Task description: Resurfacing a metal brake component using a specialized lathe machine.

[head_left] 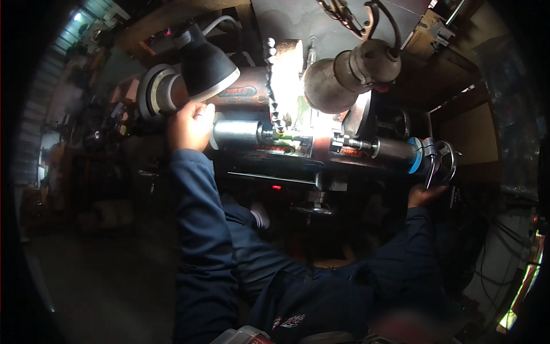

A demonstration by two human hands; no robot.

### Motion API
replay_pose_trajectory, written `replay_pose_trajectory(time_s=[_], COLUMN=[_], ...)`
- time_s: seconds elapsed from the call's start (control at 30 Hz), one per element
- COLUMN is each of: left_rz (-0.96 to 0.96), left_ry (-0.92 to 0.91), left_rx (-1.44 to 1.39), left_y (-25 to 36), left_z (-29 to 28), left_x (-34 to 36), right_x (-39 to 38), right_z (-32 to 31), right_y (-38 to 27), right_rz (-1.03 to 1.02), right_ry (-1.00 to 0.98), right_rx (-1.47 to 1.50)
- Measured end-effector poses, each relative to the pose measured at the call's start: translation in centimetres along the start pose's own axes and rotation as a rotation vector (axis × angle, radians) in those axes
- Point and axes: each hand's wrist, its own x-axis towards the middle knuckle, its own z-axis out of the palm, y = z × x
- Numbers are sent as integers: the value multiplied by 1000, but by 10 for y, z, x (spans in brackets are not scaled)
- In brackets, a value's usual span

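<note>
Small lathe under bright lamplight, left hand curled over the shiny chuck at its left end, right hand fingers closed on the tailstock handwheel at the right edge, black lamp shade close above, dark floor open to the left

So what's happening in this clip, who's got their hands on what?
A person in dark blue sleeves works at a small lathe in a dim workshop. The left hand rests against the shiny chuck at the machine's left end, under a black lamp. The right hand reaches up under the handwheel at the right end, touching or nearly touching it. A second, dusty lamp lights the middle of the machine brightly.
</note>
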Motion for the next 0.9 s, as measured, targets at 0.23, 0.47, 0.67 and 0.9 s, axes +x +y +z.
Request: replay_pose_trajectory(time_s=[0.23, 0.47, 0.67, 0.9], left_rz=[33, 17, 15, -8], left_ry=[37, 18, 23, -14], left_rx=[-28, -51, -37, 13], left_y=[0, 2, 3, 1], left_z=[0, -1, -3, -1], left_x=[-1, 1, 0, 3], right_x=[46, 140, 190, 223], right_z=[-25, -66, -51, -2], right_y=[-25, -76, -70, -35], right_rz=[129, 137, 51, 54], right_ry=[-98, -309, -691, -1172], right_rx=[73, 276, 82, 187])
